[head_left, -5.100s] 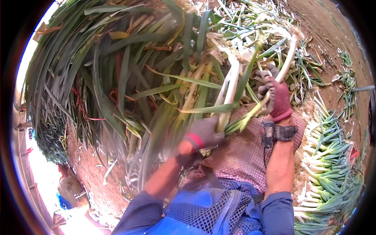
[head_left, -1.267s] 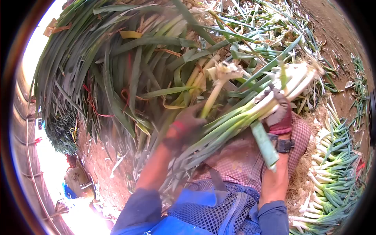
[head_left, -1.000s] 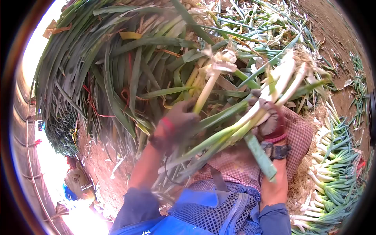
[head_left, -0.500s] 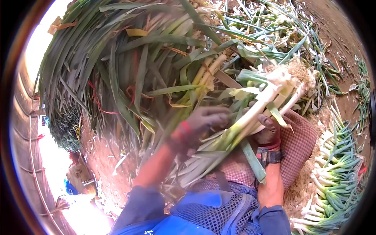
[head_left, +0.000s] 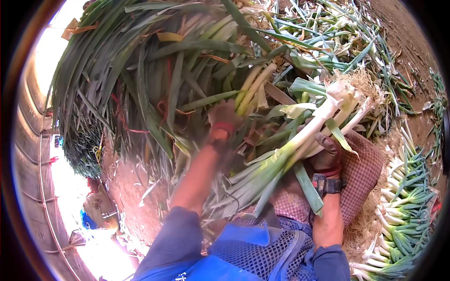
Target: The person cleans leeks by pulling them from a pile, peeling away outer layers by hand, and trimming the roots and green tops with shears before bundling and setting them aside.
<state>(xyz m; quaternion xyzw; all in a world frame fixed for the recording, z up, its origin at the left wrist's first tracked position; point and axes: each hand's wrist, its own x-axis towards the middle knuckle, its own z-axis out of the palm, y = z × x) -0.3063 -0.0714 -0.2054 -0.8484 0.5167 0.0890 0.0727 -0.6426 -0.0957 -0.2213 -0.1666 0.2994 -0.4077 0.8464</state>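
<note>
My right hand (head_left: 326,153), in a dark glove, is closed around a few leeks (head_left: 315,122). Their white stalks and shaggy roots point up and to the right, while the green leaves fan down to the left across my lap. Over at the big leafy heap, my gloved left hand (head_left: 222,114) has its fingers right at the lower part of some pale leek stalks (head_left: 255,86) that lie on the leaves. Blur and leaves hide those fingers, and I cannot tell if they grip the stalks.
A tall heap of leeks (head_left: 108,65) with red ties fills the upper left. Stripped leaves (head_left: 323,33) are piled at the top right. Laid-out leeks (head_left: 398,210) form a row on the right. Another person (head_left: 101,210) is at the lower left.
My left hand has moved up and left, from beside the held leeks to the pale stalks on the heap. The right hand keeps its hold on the leeks in nearly the same place.
</note>
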